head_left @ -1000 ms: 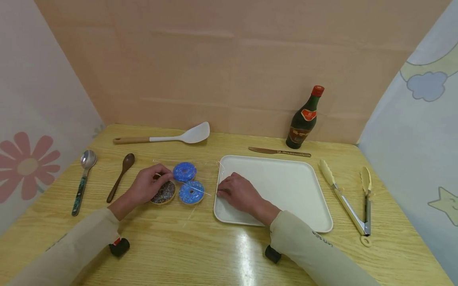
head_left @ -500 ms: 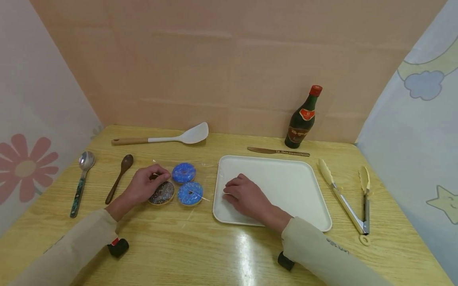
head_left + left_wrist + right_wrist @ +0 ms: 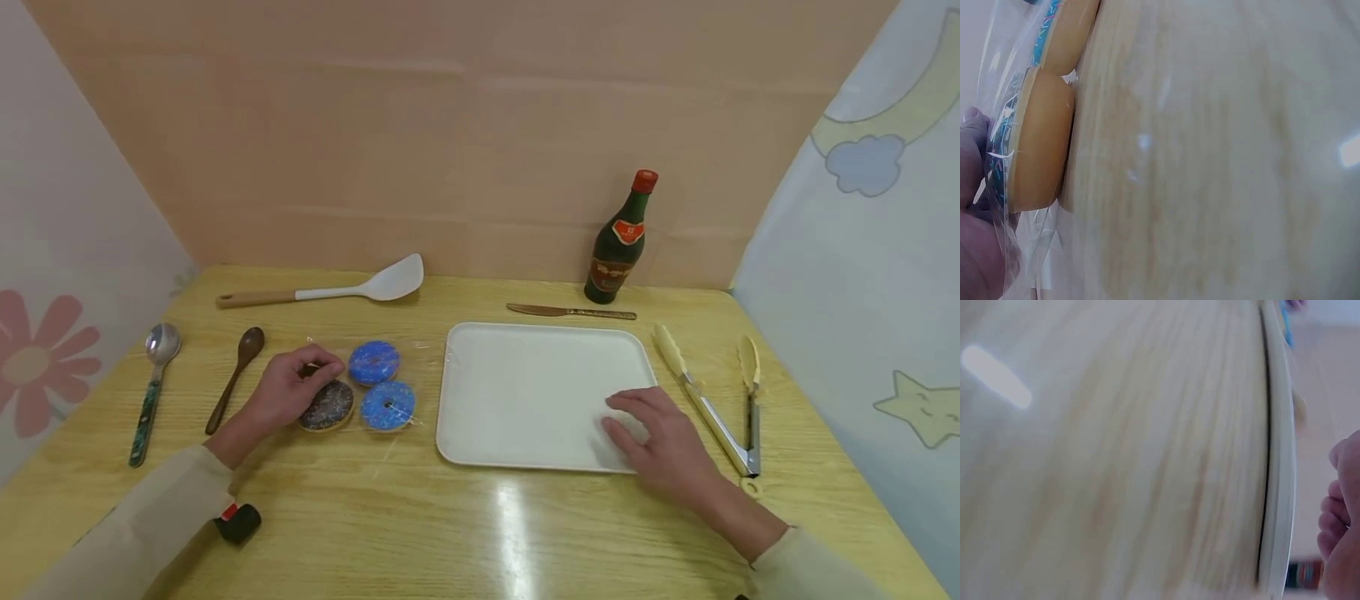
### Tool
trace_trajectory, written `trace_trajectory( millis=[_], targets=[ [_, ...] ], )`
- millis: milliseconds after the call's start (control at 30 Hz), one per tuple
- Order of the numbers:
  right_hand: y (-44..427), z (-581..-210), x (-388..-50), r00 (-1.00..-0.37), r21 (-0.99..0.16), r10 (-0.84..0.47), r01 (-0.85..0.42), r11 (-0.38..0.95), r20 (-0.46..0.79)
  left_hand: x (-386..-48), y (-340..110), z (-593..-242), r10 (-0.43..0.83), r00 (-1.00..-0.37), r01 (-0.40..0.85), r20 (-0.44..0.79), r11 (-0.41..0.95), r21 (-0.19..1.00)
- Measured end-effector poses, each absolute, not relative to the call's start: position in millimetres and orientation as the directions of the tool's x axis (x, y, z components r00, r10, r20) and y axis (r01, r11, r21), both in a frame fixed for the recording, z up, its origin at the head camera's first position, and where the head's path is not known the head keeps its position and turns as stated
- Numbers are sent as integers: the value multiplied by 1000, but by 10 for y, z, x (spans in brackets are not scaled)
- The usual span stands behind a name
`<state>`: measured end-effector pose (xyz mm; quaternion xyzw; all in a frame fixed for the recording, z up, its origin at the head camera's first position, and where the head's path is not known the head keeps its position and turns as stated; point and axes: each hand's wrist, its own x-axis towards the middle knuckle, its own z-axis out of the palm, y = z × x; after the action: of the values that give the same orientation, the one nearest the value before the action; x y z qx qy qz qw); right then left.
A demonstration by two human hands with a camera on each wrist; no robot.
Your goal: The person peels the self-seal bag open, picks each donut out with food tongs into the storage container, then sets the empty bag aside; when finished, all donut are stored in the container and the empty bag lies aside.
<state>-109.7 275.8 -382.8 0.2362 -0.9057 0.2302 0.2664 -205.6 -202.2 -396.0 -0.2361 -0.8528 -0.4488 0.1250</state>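
Three doughnuts lie in a clear plastic bag (image 3: pixel 420 375): a brown one (image 3: pixel 327 406), a dark blue one (image 3: pixel 373 362) and a lighter blue one (image 3: pixel 387 406). My left hand (image 3: pixel 281 392) pinches the bag's left part, thumb against fingers, over the brown doughnut and partly hiding it. In the left wrist view, the plastic stretches past the hand (image 3: pixel 979 212) and around a doughnut (image 3: pixel 1041 140). My right hand (image 3: pixel 667 446), empty with fingers loosely bent, hovers above the right side of a white tray (image 3: pixel 525 400); the right wrist view shows the hand (image 3: pixel 1341 519) above the tray rim (image 3: pixel 1280 487).
A metal spoon (image 3: pixel 153 392) and wooden spoon (image 3: pixel 238 371) lie at left, a white spatula (image 3: pixel 390 279) behind. Behind the tray are a knife (image 3: pixel 562 312) and an upright dark bottle (image 3: pixel 617 250). Tongs (image 3: pixel 716 417) lie at right, near my right hand.
My right hand has moved from the tray's left edge across to its right side, and its fingers have spread a little. The left hand keeps its pinch on the bag. The head view has shifted slightly.
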Motion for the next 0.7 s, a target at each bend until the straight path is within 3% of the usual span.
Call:
trace_trajectory(
  millis=[200,400,567,700],
  targets=[
    [3224,-3765,-992,-845,-439,22,-256,861,535,-2065,-2043,-3977,293,-854,520,430,479,707],
    [3586,-3749,-907,-892,-553,323,104,827,315,-2012,-2000,-3922,296,-847,532,442,479,698],
    [3803,-3794,-880,-877,-603,451,274,749,162,-1871,-1889,-3711,295,-849,528,438,493,691],
    [3891,-3841,-881,-890,-608,451,322,726,66,-1852,-1882,-3684,290,-851,525,438,488,697]
  ],
)
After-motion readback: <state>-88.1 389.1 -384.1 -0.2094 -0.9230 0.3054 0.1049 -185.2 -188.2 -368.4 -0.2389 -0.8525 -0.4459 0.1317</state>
